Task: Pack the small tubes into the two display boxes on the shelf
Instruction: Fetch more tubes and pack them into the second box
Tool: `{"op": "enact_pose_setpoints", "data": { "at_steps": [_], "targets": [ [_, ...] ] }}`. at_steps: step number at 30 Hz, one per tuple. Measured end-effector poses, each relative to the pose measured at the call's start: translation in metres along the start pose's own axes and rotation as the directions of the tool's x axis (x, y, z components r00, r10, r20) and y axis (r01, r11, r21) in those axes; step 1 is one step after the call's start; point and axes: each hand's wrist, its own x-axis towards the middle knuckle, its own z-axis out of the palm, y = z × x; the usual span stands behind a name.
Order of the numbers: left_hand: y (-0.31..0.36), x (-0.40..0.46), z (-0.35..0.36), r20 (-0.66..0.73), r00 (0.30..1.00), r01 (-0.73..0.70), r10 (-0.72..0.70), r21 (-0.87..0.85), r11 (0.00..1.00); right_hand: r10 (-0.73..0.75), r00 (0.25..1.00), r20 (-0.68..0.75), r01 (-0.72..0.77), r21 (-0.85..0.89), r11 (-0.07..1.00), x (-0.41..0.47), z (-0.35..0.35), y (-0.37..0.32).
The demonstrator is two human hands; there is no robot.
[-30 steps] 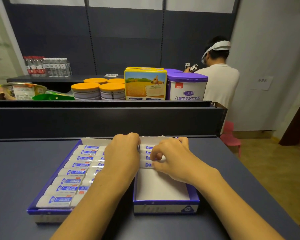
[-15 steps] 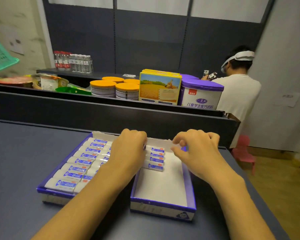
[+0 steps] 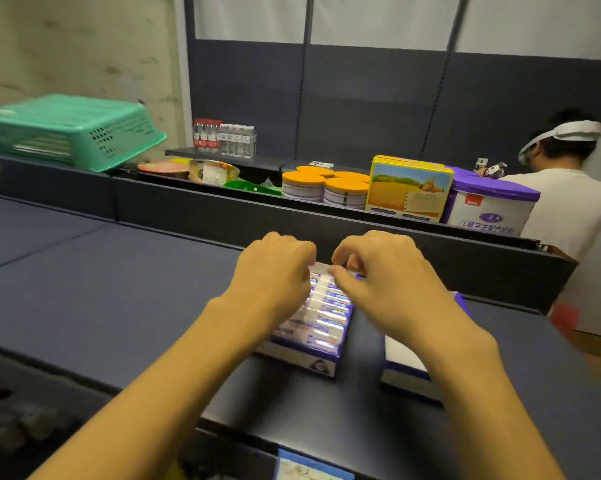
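Two blue-and-white display boxes sit side by side on the dark shelf point(image 3: 119, 289). The left box point(image 3: 306, 362) is packed with rows of small white tubes point(image 3: 327, 315). My right forearm covers most of the right box point(image 3: 401, 358), so only a strip of its white floor shows. My left hand point(image 3: 275, 278) hovers over the far end of the left box with fingers curled down around a white tube; its fingertips are hidden. My right hand point(image 3: 385, 282) has crossed over to it and pinches that tube's end between thumb and forefinger.
Behind the shelf's raised back wall point(image 3: 361, 233) stand orange-lidded cans point(image 3: 344, 192), a yellow carton point(image 3: 410, 188) and a purple-lidded tub point(image 3: 489, 209). A green basket point(image 3: 74, 129) lies upturned at the far left. A person in a white shirt point(image 3: 566, 202) stands at the far right.
My right hand left the right box and swung left to meet my left hand above the left box. The camera turned left, bringing the green basket into view.
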Motion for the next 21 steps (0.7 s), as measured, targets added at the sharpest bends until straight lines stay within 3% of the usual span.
{"op": "enact_pose_setpoints", "data": {
  "at_steps": [5,12,21],
  "targets": [
    [-0.108,-0.052,-0.028,-0.003,0.992,0.128,-0.128,-0.03,0.991,-0.06,0.998,-0.025,0.062,0.077,0.995,0.028,0.043,-0.105],
    [-0.269,-0.136,-0.062,-0.067,0.959,0.27,-0.275,-0.07,0.96,-0.009,0.998,-0.066,0.024,0.225,0.974,0.053,0.134,-0.268],
    [-0.436,-0.184,-0.086,-0.092,0.931,0.35,-0.353,-0.04,0.936,-0.036,0.991,-0.129,0.061,0.198,0.978,0.11,0.207,-0.416]
  ]
}}
